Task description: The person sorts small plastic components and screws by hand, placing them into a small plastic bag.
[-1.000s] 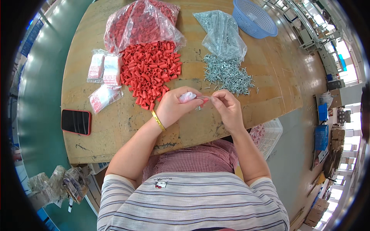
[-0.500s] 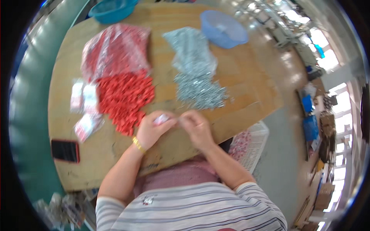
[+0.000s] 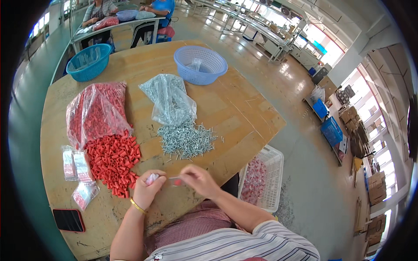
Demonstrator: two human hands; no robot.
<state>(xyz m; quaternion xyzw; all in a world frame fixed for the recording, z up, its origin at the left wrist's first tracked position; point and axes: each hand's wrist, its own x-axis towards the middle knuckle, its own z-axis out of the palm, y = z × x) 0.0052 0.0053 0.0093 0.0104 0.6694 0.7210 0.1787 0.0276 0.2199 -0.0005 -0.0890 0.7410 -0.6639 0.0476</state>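
Note:
My left hand (image 3: 148, 188) is closed around a small clear plastic bag (image 3: 152, 177) near the table's front edge. My right hand (image 3: 197, 179) pinches a small red piece (image 3: 176, 181) and holds it toward the bag's mouth. Just left of my hands lies a heap of red plastic caps (image 3: 112, 160), spilling from a clear bag of the same caps (image 3: 96, 109). Beyond my hands is a pile of silver screws (image 3: 186, 140) below its own clear bag (image 3: 169, 98).
Small filled packets (image 3: 76, 170) lie left of the red heap, and a phone (image 3: 69, 219) sits near the wooden table's (image 3: 244, 114) front left corner. Two blue baskets (image 3: 200, 64) (image 3: 88, 61) stand at the back. A white crate (image 3: 263, 179) sits on the floor at right. People sit at a far table.
The view has tilted up, showing the far end of the table and the hall. My hands stay together at the front edge with the small bag between them.

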